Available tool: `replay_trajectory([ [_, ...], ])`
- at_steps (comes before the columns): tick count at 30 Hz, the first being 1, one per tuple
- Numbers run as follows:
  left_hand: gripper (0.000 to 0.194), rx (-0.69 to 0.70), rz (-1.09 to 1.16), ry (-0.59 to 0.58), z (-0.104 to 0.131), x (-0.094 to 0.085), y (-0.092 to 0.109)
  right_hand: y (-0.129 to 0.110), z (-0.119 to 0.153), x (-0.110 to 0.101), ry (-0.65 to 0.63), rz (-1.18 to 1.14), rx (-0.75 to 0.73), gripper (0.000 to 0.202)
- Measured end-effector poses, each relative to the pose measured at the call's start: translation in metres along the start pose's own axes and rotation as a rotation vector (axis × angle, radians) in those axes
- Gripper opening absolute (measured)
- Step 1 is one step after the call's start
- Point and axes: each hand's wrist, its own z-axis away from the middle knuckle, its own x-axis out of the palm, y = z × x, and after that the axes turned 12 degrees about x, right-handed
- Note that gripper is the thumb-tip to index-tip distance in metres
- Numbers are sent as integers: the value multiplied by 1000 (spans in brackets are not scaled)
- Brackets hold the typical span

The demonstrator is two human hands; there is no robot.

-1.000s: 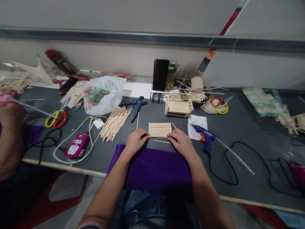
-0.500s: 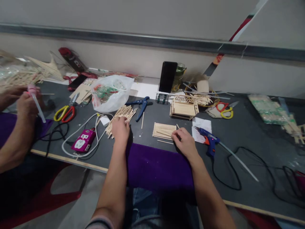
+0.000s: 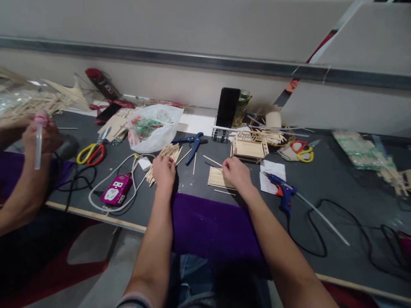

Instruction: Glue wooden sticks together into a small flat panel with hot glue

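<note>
My left hand (image 3: 164, 172) rests on a loose pile of thin wooden sticks (image 3: 171, 150), its fingers curled down; what they pinch is hidden. In my right hand (image 3: 236, 174) a single wooden stick (image 3: 212, 160) is pinched, pointing out to the left. That hand hovers over the right part of a small flat panel of sticks laid side by side (image 3: 218, 178) and hides some of it. One loose stick (image 3: 224, 192) lies just in front of the panel. Behind it stands a small box-like stick model (image 3: 248, 149).
A blue glue gun (image 3: 282, 188) lies on paper at right. Blue cutters (image 3: 194, 147), a phone on a stand (image 3: 227, 107), a white plastic bag (image 3: 173, 124), scissors (image 3: 91, 153) and a purple power strip (image 3: 117, 189) surround the work. At far left, a co-worker's hands (image 3: 43, 132) hold a pink glue gun.
My right hand has moved up and left over the panel, and the stick in it now reaches out past the panel's back edge. My left hand stays at the pile.
</note>
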Motion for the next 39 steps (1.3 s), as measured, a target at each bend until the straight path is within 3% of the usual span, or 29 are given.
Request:
replay_trajectory([
  [5, 14, 94, 2, -64, -1, 5, 4, -17, -20, 11, -11, 104, 26, 25],
  [12, 15, 75, -32, -69, 2, 4, 8, -12, -25, 17, -15, 79, -45, 22],
  [16, 10, 43, 86, 85, 4, -2, 6, 7, -5, 9, 83, -135, -114, 19],
  [19, 9, 148, 324, 193, 8, -7, 15, 30, 20, 3, 211, -400, -197, 19],
  [21, 8, 322, 545, 104, 13, -8, 29, 47, 36, 0, 283, -521, -221, 24],
  [23, 7, 505, 681, -67, 21, -6, 47, 63, 50, -2, 329, -565, -221, 30],
  [26, 9, 728, 724, -286, 31, 0, 71, 79, 62, 0, 344, -562, -245, 28],
  [28, 9, 817, 718, -353, 35, 5, 79, 84, 66, 6, 307, -547, -276, 21],
  [32, 10, 864, 729, -408, 35, 8, 78, 86, 67, 19, 198, -487, -260, 22],
  [39, 13, 824, 764, -498, 32, 2, 71, 86, 65, 25, 166, -449, -201, 23],
])
